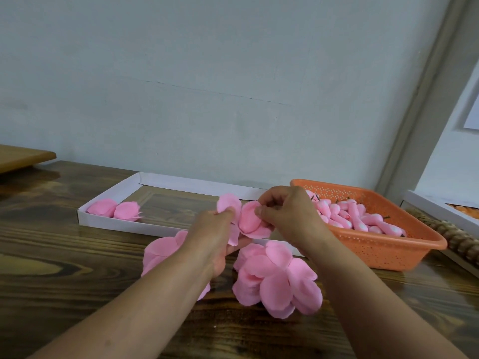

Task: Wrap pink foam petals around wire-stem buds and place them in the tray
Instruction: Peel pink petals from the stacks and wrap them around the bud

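Observation:
Above the table, my left hand (216, 233) pinches a pink foam petal piece (229, 207) whose lobes stick up and hang down. My right hand (285, 211) pinches a lobe of the same piece, curled round a bud (248, 216) that is mostly hidden. A white cardboard tray (108, 223) lies behind my hands with two wrapped pink flowers (115, 209) at its left end. Loose stacks of pink petal pieces (278, 278) lie on the table under my hands.
An orange perforated basket (388, 251) at the right holds several pink wire-stem buds (347, 216). A second white tray (440, 211) and a string of wooden beads (451, 231) lie at the far right. A wooden board (23, 156) sits at the far left. The wall stands close behind.

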Available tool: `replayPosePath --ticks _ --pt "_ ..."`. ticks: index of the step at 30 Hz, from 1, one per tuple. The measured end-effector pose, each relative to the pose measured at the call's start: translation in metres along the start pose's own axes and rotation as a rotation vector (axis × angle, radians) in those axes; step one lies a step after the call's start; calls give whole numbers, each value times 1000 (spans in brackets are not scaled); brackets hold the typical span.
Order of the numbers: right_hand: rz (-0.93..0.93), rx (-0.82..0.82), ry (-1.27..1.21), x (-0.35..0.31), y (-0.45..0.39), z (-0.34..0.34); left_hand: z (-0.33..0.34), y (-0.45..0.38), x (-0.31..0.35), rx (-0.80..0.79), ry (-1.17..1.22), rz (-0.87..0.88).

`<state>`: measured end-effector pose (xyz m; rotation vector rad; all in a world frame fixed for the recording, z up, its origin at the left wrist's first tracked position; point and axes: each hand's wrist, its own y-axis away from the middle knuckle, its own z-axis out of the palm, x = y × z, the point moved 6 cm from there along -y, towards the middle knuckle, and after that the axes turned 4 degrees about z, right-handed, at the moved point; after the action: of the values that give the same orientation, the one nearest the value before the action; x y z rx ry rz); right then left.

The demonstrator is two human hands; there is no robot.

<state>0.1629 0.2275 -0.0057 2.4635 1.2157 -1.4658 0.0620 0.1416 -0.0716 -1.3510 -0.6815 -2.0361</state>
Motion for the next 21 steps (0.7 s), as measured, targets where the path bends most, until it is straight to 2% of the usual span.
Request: replayPosePath --ticks 5,10,15,21 --pt "-129 -71 104 -18 10 5 -4 -1 0 84 -40 -20" --pt "-247 -87 266 -32 19 8 -5 -1 1 77 -99 -16" --pt "-234 -163 383 -31 16 11 0 1 3 10 -276 18" --pt "-156 -115 338 -28 6 7 8 6 6 -135 -320 84"
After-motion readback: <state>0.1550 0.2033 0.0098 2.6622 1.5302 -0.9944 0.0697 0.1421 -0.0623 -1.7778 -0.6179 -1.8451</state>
